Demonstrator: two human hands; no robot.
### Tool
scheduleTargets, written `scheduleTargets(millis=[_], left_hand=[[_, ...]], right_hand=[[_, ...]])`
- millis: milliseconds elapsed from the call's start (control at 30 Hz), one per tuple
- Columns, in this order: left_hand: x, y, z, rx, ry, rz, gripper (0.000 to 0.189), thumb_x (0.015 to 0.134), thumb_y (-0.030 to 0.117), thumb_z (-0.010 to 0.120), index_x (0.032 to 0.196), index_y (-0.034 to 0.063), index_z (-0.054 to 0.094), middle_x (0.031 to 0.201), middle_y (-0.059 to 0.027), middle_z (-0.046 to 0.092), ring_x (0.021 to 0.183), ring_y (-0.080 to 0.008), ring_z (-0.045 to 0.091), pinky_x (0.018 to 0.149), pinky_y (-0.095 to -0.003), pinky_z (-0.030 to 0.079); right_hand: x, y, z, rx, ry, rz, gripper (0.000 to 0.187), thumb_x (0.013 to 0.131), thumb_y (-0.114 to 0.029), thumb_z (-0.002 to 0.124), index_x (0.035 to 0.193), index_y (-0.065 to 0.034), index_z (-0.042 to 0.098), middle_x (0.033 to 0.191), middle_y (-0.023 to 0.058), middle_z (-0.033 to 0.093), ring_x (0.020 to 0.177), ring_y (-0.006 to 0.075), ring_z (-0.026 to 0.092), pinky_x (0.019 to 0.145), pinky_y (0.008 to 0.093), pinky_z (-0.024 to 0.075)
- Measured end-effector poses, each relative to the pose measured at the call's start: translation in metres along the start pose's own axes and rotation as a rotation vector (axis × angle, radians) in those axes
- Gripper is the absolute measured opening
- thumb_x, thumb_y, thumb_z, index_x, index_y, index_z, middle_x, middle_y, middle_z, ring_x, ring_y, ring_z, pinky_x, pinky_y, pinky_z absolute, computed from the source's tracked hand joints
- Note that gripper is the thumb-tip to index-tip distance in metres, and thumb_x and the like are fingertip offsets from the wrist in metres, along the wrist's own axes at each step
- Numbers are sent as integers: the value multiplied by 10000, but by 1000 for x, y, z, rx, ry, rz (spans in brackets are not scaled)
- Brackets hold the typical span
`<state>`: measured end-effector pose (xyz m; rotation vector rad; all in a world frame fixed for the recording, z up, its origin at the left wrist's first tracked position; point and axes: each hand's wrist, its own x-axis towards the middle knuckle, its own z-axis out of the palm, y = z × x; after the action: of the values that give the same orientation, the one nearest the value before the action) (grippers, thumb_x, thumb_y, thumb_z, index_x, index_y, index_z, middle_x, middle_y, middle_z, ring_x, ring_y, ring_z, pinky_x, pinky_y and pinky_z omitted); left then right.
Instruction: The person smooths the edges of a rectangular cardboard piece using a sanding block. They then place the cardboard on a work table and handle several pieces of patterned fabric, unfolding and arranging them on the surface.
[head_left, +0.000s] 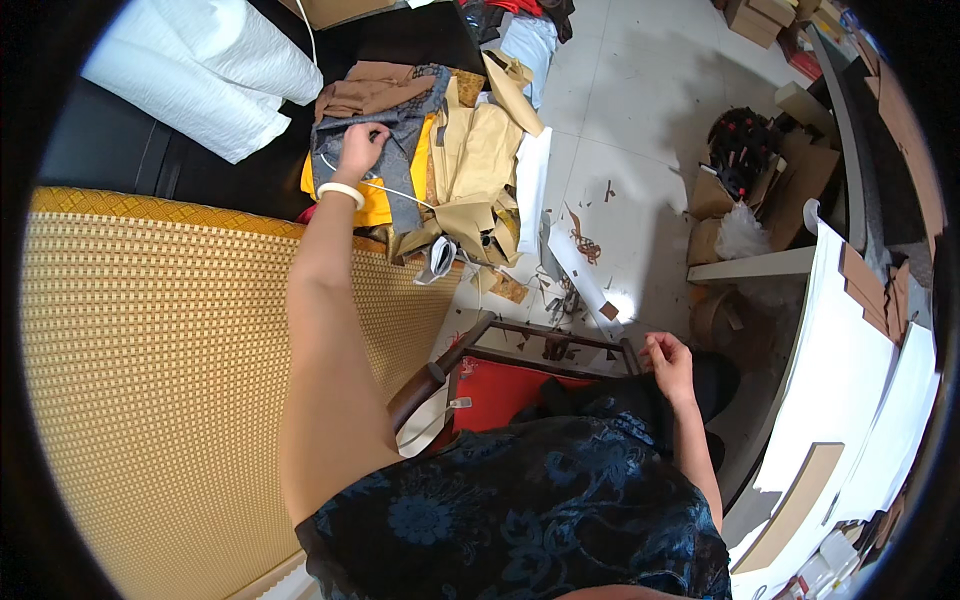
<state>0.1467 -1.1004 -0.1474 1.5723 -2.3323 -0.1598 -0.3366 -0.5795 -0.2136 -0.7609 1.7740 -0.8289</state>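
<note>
My left hand reaches out over a pile of folded fabrics, a white bangle on its wrist. Its fingers curl against grey patterned fabric; a small dark spot shows between them, and whether they grip anything is unclear. Brown fabric lies just beyond, and yellow fabric shows underneath. A white cable crosses the pile near my wrist. My right hand hovers by the corner of a dark wooden chair with a red seat. Its thumb and fingertips are drawn together, with nothing visible in them.
Crumpled brown paper lies right of the fabrics. A woven mat covers the surface at left. Scraps litter the tiled floor. At right stands a worktable with white sheets and a cardboard strip.
</note>
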Motion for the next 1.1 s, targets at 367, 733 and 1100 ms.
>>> scheduleTargets(millis=[367,733,1100], left_hand=[[-49,66,26,219,-80,-701,532,778,399,860,1080,-11,708,1170,-199,725,1117,-341,696,929,-451,551],[-13,21,-91,-1208,312,-853,125,886,171,721,839,92,637,740,-50,631,590,-185,561,566,-342,454],[-34,-34,-16,-328,616,-891,391,716,150,726,1043,-59,683,953,-224,734,888,-367,701,872,-411,536]], right_hand=[[-4,12,10,26,-3,-17,249,1025,-203,629,1100,23,702,823,69,735,726,98,666,675,274,541],[-11,14,2,74,-21,-25,245,1035,-197,616,1119,19,696,843,53,733,751,98,669,676,265,544],[-16,25,5,86,-41,-33,268,1026,-227,634,1086,26,700,836,49,736,719,89,646,672,265,526]])
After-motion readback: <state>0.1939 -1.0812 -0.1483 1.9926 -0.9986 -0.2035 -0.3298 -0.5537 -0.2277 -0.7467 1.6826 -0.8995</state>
